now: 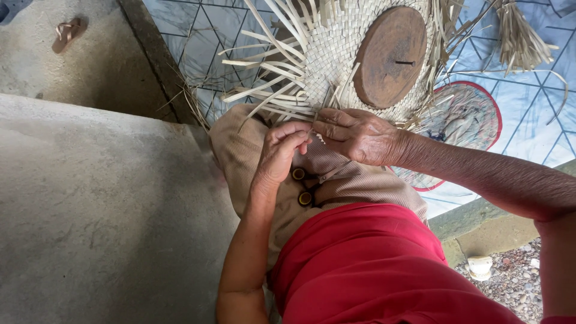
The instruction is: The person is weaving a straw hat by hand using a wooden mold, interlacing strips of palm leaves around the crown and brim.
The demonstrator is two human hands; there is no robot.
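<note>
A partly woven mat of pale palm-leaf strips (327,57) lies over my lap, with loose strips fanning out at its edge. A round brown wooden disc (390,55) rests on top of the weave. My left hand (281,151) pinches a thin strip at the near edge of the weave. My right hand (354,135) lies beside it, fingers closed on neighbouring strips at the same spot. Both hands nearly touch. I wear tan trousers (252,150) and a red top (372,264).
A blue patterned sheet (528,114) with a round red-rimmed design covers the floor under the weave. A bundle of dry strips (521,36) lies at the upper right. A sandal (67,31) sits on the concrete at upper left. Grey concrete ledge (102,204) at left, gravel at lower right.
</note>
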